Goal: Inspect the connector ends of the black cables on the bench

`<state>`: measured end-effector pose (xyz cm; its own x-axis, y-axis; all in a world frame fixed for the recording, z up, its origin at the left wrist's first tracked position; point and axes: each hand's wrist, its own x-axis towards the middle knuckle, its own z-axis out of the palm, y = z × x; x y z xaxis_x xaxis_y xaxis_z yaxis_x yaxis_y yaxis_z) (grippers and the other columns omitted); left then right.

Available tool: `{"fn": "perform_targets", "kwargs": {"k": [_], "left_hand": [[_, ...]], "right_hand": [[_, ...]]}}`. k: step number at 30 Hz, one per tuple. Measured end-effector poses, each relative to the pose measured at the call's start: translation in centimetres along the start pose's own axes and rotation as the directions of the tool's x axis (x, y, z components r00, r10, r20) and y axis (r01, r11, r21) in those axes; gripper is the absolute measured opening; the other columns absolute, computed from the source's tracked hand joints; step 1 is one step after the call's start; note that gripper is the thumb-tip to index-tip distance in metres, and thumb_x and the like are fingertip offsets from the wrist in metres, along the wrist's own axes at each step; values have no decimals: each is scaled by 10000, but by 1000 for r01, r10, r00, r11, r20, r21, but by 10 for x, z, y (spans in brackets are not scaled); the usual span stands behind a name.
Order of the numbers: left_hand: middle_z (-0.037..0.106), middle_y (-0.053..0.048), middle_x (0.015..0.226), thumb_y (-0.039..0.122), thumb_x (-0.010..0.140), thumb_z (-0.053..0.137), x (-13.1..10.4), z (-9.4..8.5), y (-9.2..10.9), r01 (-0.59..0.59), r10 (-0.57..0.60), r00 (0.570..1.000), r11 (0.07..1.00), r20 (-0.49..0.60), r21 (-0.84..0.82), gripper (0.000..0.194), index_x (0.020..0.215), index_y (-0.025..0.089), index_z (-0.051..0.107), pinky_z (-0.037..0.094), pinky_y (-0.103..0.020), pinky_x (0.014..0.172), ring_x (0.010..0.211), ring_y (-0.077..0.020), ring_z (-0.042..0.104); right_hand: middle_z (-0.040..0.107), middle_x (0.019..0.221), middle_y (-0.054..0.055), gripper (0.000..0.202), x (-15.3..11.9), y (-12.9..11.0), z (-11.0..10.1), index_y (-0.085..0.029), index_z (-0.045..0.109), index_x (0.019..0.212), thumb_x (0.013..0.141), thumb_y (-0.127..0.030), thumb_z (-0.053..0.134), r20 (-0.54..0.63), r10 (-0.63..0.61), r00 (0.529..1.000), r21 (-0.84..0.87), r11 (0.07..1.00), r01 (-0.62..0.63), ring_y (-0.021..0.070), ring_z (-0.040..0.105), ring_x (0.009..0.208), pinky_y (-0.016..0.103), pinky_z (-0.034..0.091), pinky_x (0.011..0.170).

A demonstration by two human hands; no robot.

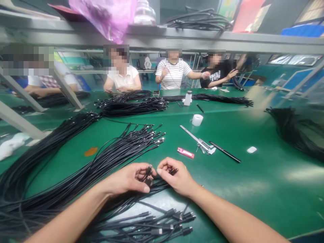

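Just left of the middle, my left hand (136, 177) is closed around the plug ends of black cables. My right hand (176, 175) is beside it, its thumb and fingers bent around a black cable connector. The two hands are a small gap apart. A thick bundle of black cables (101, 165) runs from the lower left to the table's middle, its metal-tipped ends fanned out beyond my hands. Below my hands lie more cables with black USB plugs (162, 229), their ends pointing right.
On the green table (222, 189) lie a caliper (198, 140), a black pen (225, 152), a red-and-white packet (185, 153), a white tape roll (197, 119) and a white bottle (187, 98). Farther cable bundles (134, 106) sit before several people. A grey shelf (152, 35) spans overhead.
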<state>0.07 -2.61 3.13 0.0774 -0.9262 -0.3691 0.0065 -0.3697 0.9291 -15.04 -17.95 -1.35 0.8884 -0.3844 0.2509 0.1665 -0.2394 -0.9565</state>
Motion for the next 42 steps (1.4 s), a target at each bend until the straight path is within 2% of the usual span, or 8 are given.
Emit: {"fn": "perform_targets", "kwargs": {"k": [3,8,14,19,27,32,36,42], "left_hand": [[610,27,899,185,670,820,-3,7,0,3,-2,1000,999,27,-45,432,1047,171,610,428,-230,750,823,-119,556],[634,-1,946,214,698,816,-7,11,-13,-55,48,991,997,-122,-57,392,1012,159,589,446,-284,840,910,-153,587],[668,-15,921,229,656,851,-8,11,-30,-96,65,972,987,-226,-129,419,974,150,590,457,-296,836,885,-160,619],[656,13,839,184,605,863,-7,12,-32,-105,65,974,978,-219,-179,418,914,148,583,447,-260,755,790,-129,601],[647,22,823,202,621,852,-8,13,-32,-97,70,975,988,-209,-120,396,913,160,587,438,-262,743,766,-125,588],[678,-8,857,212,607,861,-8,13,-32,-88,55,972,987,-227,-138,416,930,153,605,456,-283,772,795,-145,622],[690,-16,857,189,592,864,-7,13,-33,-85,47,971,984,-236,-156,428,940,142,618,467,-283,765,774,-138,628],[693,-15,892,160,589,871,-12,4,-37,-76,54,993,972,-104,-221,532,1046,158,599,479,-304,829,841,-138,642]], "right_hand": [[616,677,-11,136,0,0,-1,-155,675,817,858,-278,633,31,8,999,7,1000,-8,102,520,606,214,405,573],[613,672,-7,170,-2,4,-3,-160,714,823,879,-298,632,94,-19,995,-31,999,22,106,502,605,222,395,569],[690,826,26,261,-7,10,-2,-207,725,1101,842,-237,718,214,-142,966,-23,988,151,132,597,703,241,470,639],[736,942,56,204,-6,9,-1,-221,737,1068,866,-225,708,226,-162,960,-46,983,177,163,661,819,282,516,745],[716,849,51,81,-6,7,-1,-204,758,888,893,-220,679,255,-184,949,-67,976,207,169,655,800,301,519,738],[716,930,49,194,-8,8,-1,-219,725,1057,863,-220,721,240,-181,954,-88,974,207,164,650,822,292,517,743],[715,902,49,127,-9,9,0,-210,738,999,877,-209,701,247,-194,949,-104,969,225,169,656,828,291,508,750],[699,820,39,77,-9,11,1,-202,732,899,875,-270,704,222,-94,971,-169,977,133,166,639,744,285,485,679]]}}
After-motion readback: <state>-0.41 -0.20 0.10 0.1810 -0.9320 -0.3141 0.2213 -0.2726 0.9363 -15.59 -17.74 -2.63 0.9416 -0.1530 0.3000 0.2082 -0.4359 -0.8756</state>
